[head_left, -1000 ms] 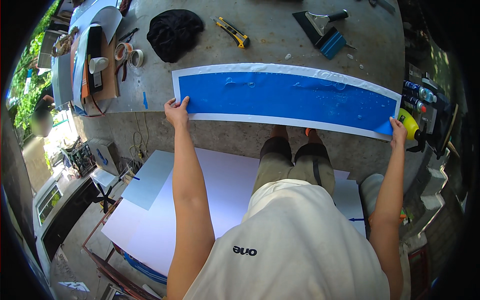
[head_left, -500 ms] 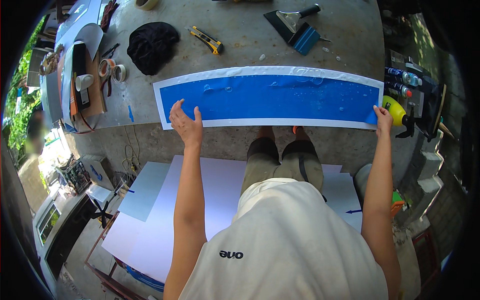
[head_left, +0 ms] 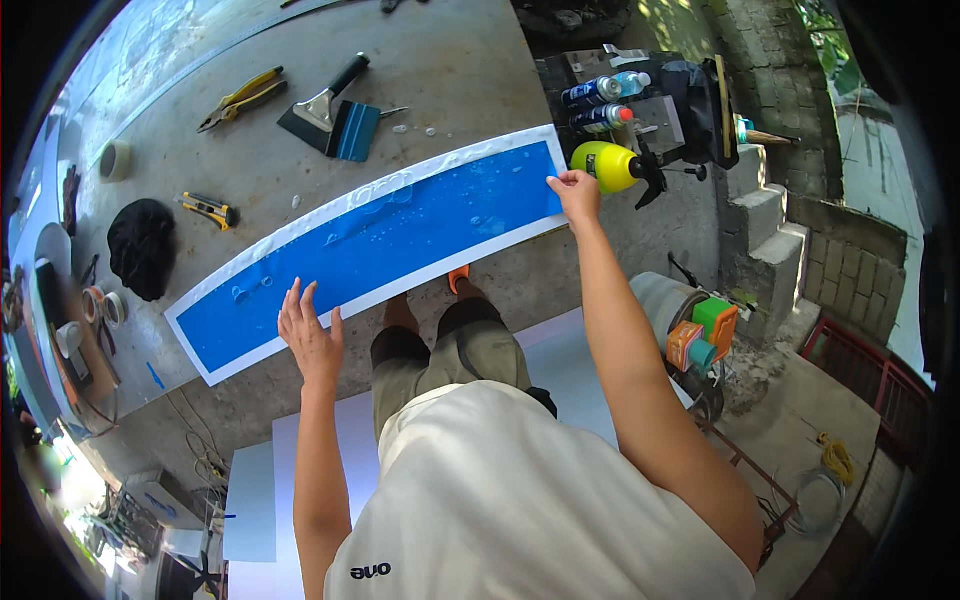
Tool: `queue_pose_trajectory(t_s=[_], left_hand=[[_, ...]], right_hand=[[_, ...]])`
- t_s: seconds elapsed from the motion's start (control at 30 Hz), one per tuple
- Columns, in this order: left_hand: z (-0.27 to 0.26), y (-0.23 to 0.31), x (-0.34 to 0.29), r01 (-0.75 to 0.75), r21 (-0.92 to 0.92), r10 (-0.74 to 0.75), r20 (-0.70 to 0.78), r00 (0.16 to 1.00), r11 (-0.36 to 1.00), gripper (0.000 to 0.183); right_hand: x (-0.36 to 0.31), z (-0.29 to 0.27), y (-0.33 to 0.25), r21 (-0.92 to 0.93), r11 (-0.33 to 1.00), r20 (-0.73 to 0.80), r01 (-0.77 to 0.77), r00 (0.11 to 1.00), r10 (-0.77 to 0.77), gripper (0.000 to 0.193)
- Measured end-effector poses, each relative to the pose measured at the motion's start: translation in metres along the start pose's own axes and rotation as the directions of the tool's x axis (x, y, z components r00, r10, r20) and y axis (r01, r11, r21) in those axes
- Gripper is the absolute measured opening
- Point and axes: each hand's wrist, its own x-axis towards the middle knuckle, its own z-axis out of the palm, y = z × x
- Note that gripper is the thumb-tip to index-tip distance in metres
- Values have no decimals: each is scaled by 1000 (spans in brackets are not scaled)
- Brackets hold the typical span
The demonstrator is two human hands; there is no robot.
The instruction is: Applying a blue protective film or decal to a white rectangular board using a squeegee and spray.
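Right hand (head_left: 580, 197)'s got the blue sheet (head_left: 400, 240) pinched at its 2 o'clock end, left hand (head_left: 314, 342)'s just splayed loose, so 1 lopsided tug could crease it.

Left hand (head_left: 315, 347) splayed, right hand (head_left: 580, 199) pinching.

Your worktop (head_left: 450, 80) is grey and stained. Along the edge nearest you lies a long blue-and-white strip (head_left: 420, 240). Beyond it you have a yellow-handled cutter (head_left: 208, 210), pliers (head_left: 235, 103), a black-handled scraper (head_left: 303, 128) and a blue squeegee (head_left: 353, 135) beside it. Toward your left sit a crumpled black cloth (head_left: 142, 248), a pale tape roll (head_left: 115, 160) and a small blue scrap (head_left: 156, 376).
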Motion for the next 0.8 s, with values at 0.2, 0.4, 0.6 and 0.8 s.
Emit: queue_pose_trajectory(t_s=[0.2, 0.4, 0.6, 0.8], left_hand=[[8, 42, 9, -31, 36, 28, 79, 996, 999, 64], [22, 60, 13, -39, 83, 27, 144, 989, 996, 67], [31, 60, 11, 14, 76, -26, 161, 987, 997, 67], [30, 70, 13, 5, 49, -9, 87, 996, 999, 66]], right_hand=[[-7, -7, -15, -82, 996, -9, -26, 1000, 25, 30], [-9, -14, -19, -91, 996, 20, -11, 1000, 12, 28], [-8, -19, -20, -108, 994, 55, -3, 998, 9, 30], [-13, -25, -15, -92, 986, -113, 140, 982, -150, 30]])
